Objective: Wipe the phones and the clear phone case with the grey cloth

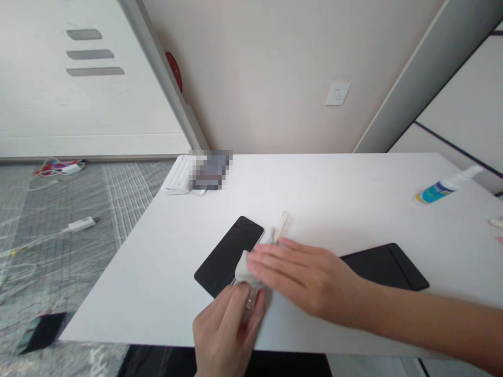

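Note:
A black phone (230, 254) lies screen up near the front edge of the white table (322, 193). My right hand (302, 275) presses flat on a small grey-white cloth (245, 272) that rests on the phone's right side. My left hand (226, 330) holds the phone's near corner and the cloth's lower edge at the table front. A thin clear strip (283, 222) lies just past the right hand's fingertips. A second black device (387, 267) lies flat to the right, partly hidden behind my right wrist.
A blue-and-white spray bottle (446, 187) lies on its side at the table's right. A white box and a blurred item (196, 173) sit at the back left corner. Cables and a charger (80, 224) lie on the floor at left, with a dark object (41, 332) below.

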The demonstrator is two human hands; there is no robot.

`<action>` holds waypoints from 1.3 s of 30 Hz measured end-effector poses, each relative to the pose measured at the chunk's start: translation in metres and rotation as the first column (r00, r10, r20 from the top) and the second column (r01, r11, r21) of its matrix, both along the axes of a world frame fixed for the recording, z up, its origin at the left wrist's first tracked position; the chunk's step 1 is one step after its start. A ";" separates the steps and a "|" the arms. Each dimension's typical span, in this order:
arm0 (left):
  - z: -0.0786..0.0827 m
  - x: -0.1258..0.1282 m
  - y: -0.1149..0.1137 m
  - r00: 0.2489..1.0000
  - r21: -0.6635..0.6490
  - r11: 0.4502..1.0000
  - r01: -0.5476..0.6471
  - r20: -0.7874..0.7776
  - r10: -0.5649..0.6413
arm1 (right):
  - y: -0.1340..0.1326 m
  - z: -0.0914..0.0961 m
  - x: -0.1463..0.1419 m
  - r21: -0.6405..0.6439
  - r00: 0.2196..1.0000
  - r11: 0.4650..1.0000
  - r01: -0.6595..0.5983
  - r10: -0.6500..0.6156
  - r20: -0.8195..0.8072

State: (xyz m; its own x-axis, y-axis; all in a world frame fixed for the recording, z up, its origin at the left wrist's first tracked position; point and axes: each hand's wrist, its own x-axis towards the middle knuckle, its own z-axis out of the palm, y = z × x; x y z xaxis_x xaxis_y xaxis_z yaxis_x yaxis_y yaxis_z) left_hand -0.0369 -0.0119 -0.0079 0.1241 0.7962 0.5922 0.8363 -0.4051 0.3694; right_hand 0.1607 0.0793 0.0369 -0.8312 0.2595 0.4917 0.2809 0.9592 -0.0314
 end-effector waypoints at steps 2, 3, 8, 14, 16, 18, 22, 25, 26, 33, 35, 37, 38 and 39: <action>0.001 0.003 0.002 0.999 -0.037 0.999 -0.024 0.036 0.025 | 0.019 0.001 0.006 0.036 0.996 0.996 0.087 -0.088 0.013; 0.001 0.004 0.004 0.997 -0.058 0.997 -0.045 0.055 0.048 | 0.027 0.001 0.008 0.046 0.992 0.991 0.124 -0.125 0.016; -0.003 0.007 0.005 0.982 -0.145 0.975 -0.167 0.062 0.178 | 0.023 -0.001 0.005 0.059 0.997 0.996 0.066 -0.063 -0.052; -0.008 0.005 0.002 0.950 -0.221 0.952 -0.211 0.184 0.253 | 0.029 0.008 0.014 0.019 0.988 0.998 0.055 -0.052 -0.142; -0.004 0.006 0.003 0.964 -0.268 0.948 -0.174 0.148 0.219 | 0.046 0.013 0.025 -0.030 0.958 0.972 0.231 -0.233 -0.167; -0.001 0.006 0.005 0.985 -0.286 0.947 -0.147 0.043 0.166 | 0.060 0.016 0.035 -0.023 0.917 0.927 0.373 -0.373 -0.143; 0.003 0.006 0.009 0.982 -0.226 0.968 -0.109 -0.174 0.070 | 0.066 0.020 0.040 0.002 0.888 0.888 0.460 -0.460 0.000; 0.003 0.006 0.011 0.959 -0.192 0.979 -0.066 -0.283 0.009 | 0.058 0.017 0.034 -0.027 0.881 0.890 0.456 -0.447 0.152; 0.002 0.006 0.012 0.952 -0.189 0.980 -0.058 -0.308 -0.003 | 0.054 0.015 0.031 -0.050 0.880 0.892 0.450 -0.433 0.194; -0.004 0.005 0.012 0.938 -0.185 0.979 -0.080 -0.345 0.011 | 0.006 0.002 0.007 -0.323 0.945 0.928 0.185 -0.078 0.318; -0.004 0.005 0.012 0.943 -0.197 0.977 -0.087 -0.333 0.017 | 0.006 0.001 0.005 -0.374 0.946 0.919 0.123 0.006 0.325; -0.004 0.005 0.012 0.942 -0.219 0.970 -0.103 -0.334 0.025 | 0.020 0.002 0.009 -0.378 0.940 0.912 0.163 -0.027 0.341; -0.003 0.006 0.012 0.942 -0.226 0.968 -0.112 -0.333 0.031 | 0.029 0.002 0.011 -0.356 0.933 0.908 0.220 -0.089 0.349; -0.003 0.007 0.011 0.944 -0.233 0.965 -0.121 -0.328 0.039 | 0.038 0.002 0.014 -0.324 0.921 0.902 0.287 -0.167 0.351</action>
State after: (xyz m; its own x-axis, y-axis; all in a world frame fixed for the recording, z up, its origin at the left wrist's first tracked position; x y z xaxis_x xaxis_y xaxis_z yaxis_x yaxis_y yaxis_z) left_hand -0.0304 -0.0007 -0.0105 0.2024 0.9270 0.3158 0.9520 -0.2619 0.1587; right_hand 0.1750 0.1177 0.0393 -0.8205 0.5689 0.0558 0.5421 0.8054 -0.2396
